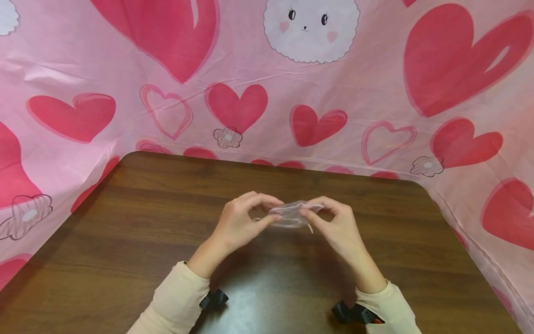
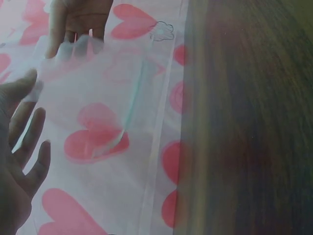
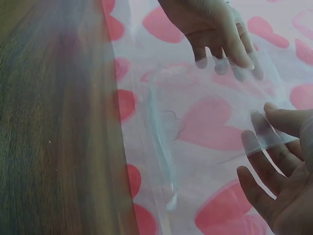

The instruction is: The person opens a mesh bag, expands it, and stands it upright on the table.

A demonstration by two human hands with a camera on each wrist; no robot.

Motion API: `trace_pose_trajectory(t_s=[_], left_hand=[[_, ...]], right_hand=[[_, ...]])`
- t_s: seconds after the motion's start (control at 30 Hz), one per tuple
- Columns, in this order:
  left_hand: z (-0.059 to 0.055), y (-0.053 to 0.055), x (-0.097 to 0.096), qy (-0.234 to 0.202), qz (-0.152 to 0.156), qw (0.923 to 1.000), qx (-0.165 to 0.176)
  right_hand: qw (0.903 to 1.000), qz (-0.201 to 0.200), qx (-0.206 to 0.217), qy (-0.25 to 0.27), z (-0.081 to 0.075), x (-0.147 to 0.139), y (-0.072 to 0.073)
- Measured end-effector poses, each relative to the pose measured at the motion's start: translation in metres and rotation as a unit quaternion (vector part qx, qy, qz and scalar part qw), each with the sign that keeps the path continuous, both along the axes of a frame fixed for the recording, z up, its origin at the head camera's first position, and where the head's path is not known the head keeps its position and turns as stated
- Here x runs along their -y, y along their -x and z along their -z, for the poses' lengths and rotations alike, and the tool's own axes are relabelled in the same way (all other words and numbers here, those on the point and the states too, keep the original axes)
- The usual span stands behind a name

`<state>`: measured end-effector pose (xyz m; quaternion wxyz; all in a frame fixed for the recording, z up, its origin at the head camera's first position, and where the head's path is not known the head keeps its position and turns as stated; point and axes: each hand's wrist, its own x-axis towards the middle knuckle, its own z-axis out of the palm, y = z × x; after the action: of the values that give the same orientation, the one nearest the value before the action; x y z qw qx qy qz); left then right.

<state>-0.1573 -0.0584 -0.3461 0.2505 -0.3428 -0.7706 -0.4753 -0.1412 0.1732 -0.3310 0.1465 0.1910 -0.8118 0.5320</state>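
Note:
A small, see-through pouch (image 1: 292,215) of thin film or sheer cloth stretches between both hands above the table. My left hand (image 1: 238,221) pinches its left side between thumb and fingers. The right side is pinched by my right hand (image 1: 339,226), and a short white string end dangles below it. In the left wrist view, a pale greenish strip runs along the pouch's (image 2: 124,115) lower edge. From the right wrist, the pouch (image 3: 205,117) looks clear enough for the printed hearts and the fingertips to show through. Whether it is cloth or plastic I cannot tell.
A dark brown wooden table (image 1: 146,260) with rounded far corners lies beneath the hands. Around its back and sides hangs a pink sheet (image 1: 258,55) printed with red hearts. A black wrist device (image 1: 213,299) sits by the left sleeve, another black device (image 1: 354,314) by the right.

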Motion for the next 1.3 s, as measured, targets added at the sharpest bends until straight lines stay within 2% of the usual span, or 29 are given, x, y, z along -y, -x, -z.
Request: trace_pose_trajectory(t_s=[0.2, 0.4, 0.57, 0.73, 0.97, 1.2, 1.3], left_hand=[[-0.0002, -0.0022, 0.0006, 0.030, 0.019, 0.9991, 0.021], [-0.0030, -0.0046, 0.0037, 0.046, 0.033, 0.9968, 0.057], [-0.0049, -0.0043, 0.0030, 0.082, 0.028, 0.9931, 0.079], [-0.0021, -0.0039, 0.0014, 0.102, 0.018, 0.9914, 0.080], [-0.0012, -0.0024, 0.0008, 0.108, 0.012, 0.9917, 0.068], [-0.0023, -0.0035, 0.0006, 0.133, 0.003, 0.9861, 0.099], [-0.0022, -0.0037, 0.0004, 0.139, -0.012, 0.9839, 0.111]], right_hand=[[1.0000, -0.003, 0.008, -0.005, 0.0006, -0.0006, 0.0007], [0.9977, -0.061, 0.016, -0.024, 0.0013, 0.0034, 0.0021], [0.9943, -0.099, 0.019, -0.035, 0.0025, 0.0072, 0.0016], [0.9934, -0.109, 0.017, -0.033, 0.0051, 0.0076, 0.0002], [0.9940, -0.102, 0.020, -0.034, 0.0049, 0.0071, -0.0002], [0.9973, -0.056, 0.024, -0.040, 0.0033, 0.0068, -0.0018], [0.9988, -0.038, 0.015, -0.027, 0.0028, 0.0066, -0.0022]])
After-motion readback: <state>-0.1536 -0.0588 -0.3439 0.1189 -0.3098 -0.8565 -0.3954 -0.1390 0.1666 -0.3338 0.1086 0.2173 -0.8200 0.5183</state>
